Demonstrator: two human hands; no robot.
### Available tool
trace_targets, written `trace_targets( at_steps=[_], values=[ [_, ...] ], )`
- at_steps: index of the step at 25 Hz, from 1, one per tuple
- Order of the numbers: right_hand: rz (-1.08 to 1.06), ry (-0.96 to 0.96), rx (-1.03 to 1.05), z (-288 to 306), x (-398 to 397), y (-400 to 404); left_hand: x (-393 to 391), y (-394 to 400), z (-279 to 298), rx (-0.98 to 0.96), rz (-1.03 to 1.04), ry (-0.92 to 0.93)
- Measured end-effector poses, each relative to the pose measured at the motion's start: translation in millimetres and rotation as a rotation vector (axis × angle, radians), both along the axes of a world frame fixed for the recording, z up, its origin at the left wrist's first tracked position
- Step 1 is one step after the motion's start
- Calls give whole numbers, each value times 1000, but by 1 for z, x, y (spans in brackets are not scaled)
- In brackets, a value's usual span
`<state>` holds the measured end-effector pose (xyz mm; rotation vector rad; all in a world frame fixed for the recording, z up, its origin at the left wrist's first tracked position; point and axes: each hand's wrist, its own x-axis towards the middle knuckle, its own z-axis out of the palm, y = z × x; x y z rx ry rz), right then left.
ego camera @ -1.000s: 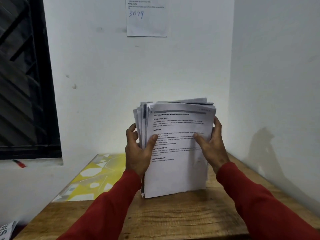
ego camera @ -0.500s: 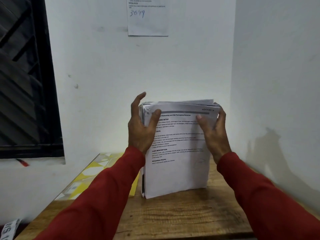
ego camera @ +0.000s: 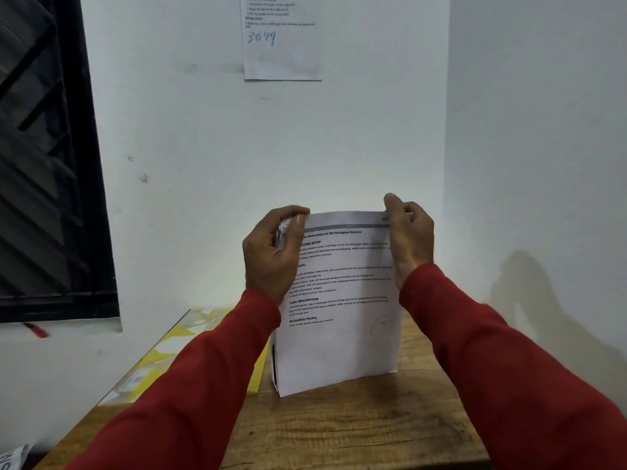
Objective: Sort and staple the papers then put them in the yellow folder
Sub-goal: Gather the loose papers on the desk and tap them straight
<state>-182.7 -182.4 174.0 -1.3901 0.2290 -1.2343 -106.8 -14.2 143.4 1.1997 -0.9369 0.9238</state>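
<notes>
Fingers of both hands grip the upright papers [ego camera: 339, 300], seemingly resting on the table [ego camera: 339, 429]

The stack of papers [ego camera: 339, 334] at centre frame is white with lines of black print and a grey band across its top. Both sleeves [ego camera: 210, 395] are red. The folder [ego camera: 190, 337] at lower left is yellow with white and grey angular shapes. The table [ego camera: 339, 432] is brown wood with darker grain. The walls [ego camera: 203, 164] are white; the window frame [ego camera: 98, 198] at left is black. The wall notice [ego camera: 281, 45] at the top is white with blue handwriting.
</notes>
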Motion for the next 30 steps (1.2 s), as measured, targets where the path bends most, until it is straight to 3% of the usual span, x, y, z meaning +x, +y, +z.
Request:
trace_targets(
  at_steps=[5, 11, 14, 16, 18, 23, 30],
  values=[
    [122, -81, -1, -7, -1, -4, 4, 0, 0, -12, 18, 80],
    [366, 42, -175, -70, -3, -17, 9, 5, -3, -49, -77, 179],
    [313, 7, -95, -75, -1, -19, 14, 8, -19, 82, -249, 367],
    [283, -16, -57, -71, 1, -19, 18, 6, -50, 238, -267, 504],
    [283, -7, -93, -67, 2, -17, 17, 5, -75, 245, -273, 565],
    [290, -71, -224, -37, -7, -12, 10, 3, -49, 47, -285, 516],
    [334, 66, -167, -84, -8, -25, 11, 8, -95, 220, -320, 542]
  ],
)
